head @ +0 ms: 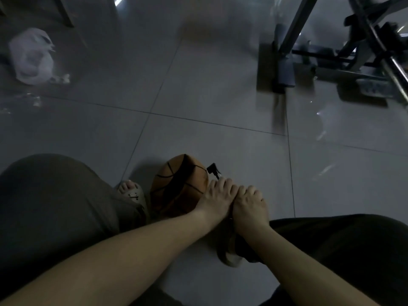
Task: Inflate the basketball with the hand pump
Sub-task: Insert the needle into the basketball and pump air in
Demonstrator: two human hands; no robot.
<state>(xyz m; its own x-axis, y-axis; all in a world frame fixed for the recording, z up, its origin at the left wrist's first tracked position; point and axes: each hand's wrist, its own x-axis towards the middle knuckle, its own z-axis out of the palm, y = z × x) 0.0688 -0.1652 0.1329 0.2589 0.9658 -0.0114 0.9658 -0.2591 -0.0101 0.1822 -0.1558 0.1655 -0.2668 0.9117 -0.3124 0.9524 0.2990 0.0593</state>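
Observation:
A limp, dented orange basketball (pixel 176 186) with black seams lies on the grey tile floor between my feet. Black pump parts (pixel 213 170), a hose end or nozzle, stick up at the ball's right edge. My left hand (pixel 217 196) lies over the ball's right side with its fingers curled down by the black part. Right beside it, touching, my right hand (pixel 249 203) has its fingers curled downward too. What each hand grips is hidden beneath the knuckles. The pump's body is out of sight.
My knees in dark trousers fill the lower left and right. A sandalled foot (pixel 132 193) sits left of the ball. A white plastic bag (pixel 31 57) lies at the far left. A black metal frame (pixel 331 51) stands at the far right.

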